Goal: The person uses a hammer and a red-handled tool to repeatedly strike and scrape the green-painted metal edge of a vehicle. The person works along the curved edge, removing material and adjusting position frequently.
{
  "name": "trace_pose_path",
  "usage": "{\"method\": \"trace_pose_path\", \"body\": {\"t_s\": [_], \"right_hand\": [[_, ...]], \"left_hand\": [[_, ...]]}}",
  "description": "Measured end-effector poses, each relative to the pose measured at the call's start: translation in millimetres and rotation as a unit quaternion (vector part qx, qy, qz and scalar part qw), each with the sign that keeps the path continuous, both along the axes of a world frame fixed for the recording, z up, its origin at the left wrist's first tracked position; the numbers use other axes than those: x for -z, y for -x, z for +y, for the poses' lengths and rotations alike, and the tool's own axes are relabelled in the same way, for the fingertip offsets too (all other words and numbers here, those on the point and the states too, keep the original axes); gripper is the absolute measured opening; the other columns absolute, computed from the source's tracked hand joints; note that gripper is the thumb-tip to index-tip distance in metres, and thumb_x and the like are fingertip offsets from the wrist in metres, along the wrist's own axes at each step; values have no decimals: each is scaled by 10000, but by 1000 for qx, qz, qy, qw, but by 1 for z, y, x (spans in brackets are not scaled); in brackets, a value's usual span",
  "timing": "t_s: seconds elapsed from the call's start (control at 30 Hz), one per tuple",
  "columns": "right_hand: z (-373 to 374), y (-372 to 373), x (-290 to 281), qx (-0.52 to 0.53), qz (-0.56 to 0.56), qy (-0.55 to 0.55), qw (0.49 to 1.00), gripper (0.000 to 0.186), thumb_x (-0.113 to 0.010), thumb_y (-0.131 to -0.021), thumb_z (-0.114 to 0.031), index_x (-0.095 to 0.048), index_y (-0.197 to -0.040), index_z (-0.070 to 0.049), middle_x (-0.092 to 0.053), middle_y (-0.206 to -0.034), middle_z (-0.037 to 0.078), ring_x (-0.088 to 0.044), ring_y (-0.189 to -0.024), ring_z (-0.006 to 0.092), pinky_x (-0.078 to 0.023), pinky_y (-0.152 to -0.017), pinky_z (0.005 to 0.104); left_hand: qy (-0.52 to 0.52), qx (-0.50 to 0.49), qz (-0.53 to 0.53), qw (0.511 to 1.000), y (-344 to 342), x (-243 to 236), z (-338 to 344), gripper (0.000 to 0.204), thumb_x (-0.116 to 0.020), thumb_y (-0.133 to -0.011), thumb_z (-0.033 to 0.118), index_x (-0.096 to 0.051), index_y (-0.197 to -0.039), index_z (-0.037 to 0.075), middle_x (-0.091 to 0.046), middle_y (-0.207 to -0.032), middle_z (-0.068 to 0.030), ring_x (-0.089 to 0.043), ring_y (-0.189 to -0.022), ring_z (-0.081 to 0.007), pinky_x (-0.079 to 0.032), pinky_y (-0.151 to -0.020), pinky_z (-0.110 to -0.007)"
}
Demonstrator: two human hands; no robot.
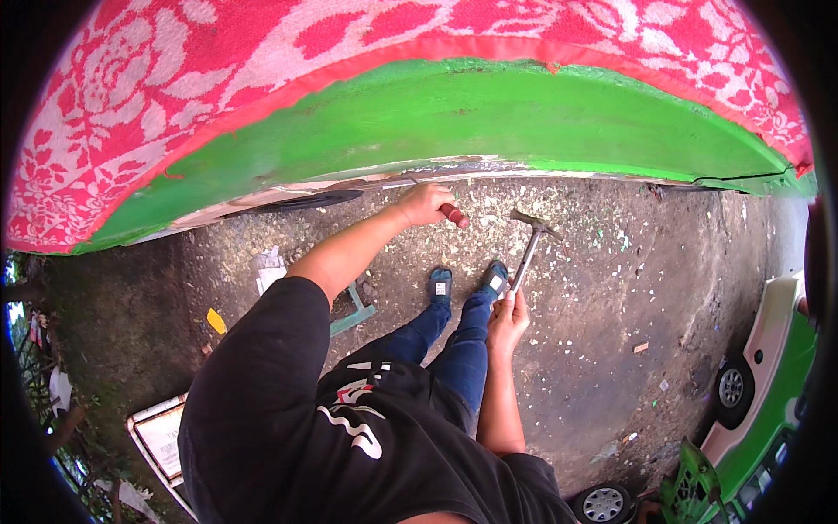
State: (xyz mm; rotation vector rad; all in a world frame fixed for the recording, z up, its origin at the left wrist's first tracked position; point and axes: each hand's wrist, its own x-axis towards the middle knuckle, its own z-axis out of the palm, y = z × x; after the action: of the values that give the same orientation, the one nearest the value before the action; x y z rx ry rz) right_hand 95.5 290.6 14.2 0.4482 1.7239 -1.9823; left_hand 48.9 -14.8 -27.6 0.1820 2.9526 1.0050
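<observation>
My left hand (pixel 422 204) is closed round a tool with a reddish-brown handle (pixel 454 216), held close to the lower edge of a green vehicle body (pixel 384 113). Its working end is mostly hidden, so I cannot tell its kind. Along that edge the paint gives way to patchy whitish and brown bare areas (pixel 489 164). In my right hand (pixel 508 323) is a hammer (pixel 525 262), gripped low on its pale metal shaft. The dark head, pointed at one end, stands apart from the vehicle, to the right of my left hand.
A red and white floral cloth (pixel 288 44) covers the vehicle's top. Pale flakes litter the ground (pixel 602 288). A green metal piece (pixel 353 313) lies left of my feet, a framed white board (pixel 157 437) behind it. Another green and white vehicle (pixel 759 375) stands at right, near a loose wheel (pixel 602 504).
</observation>
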Motion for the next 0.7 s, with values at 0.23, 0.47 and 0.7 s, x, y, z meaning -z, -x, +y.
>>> {"method": "trace_pose_path", "body": {"t_s": [0.23, 0.47, 0.7], "right_hand": [[2, -10, 5, -22, 7, -4, 1000, 323, -485, -1010, -196, -551, -1272, -19, -369, -589, -76, -301, -448, 5, -234, -391, 183], [4, -12, -4, -36, -17, 11, 999, 325, -481, -1009, -188, -540, -1286, -28, -362, -593, -78, -308, -459, 3, -237, -398, 181], [1, -9, -27, -125, 12, -74, 989, 331, -518, -989, -169, -559, -1272, -4, -423, -608, -42, -378, -499, 31, -299, -453, 199]], "left_hand": [[-6, -10, 55, 998, 10, 2, -6, 151, -694, -675, 84, -562, -744, 59, -549, -721, -96, -587, -722, -315, -464, -634, -413], [-60, -34, 82, 994, -1, -13, -5, 278, -729, -679, 82, -458, -642, 31, -459, -671, -90, -512, -652, -285, -410, -577, -381], [-88, -61, 136, 985, -21, -16, -7, 317, -710, -732, 79, -428, -593, 34, -432, -654, -92, -493, -658, -289, -397, -597, -393]]}}
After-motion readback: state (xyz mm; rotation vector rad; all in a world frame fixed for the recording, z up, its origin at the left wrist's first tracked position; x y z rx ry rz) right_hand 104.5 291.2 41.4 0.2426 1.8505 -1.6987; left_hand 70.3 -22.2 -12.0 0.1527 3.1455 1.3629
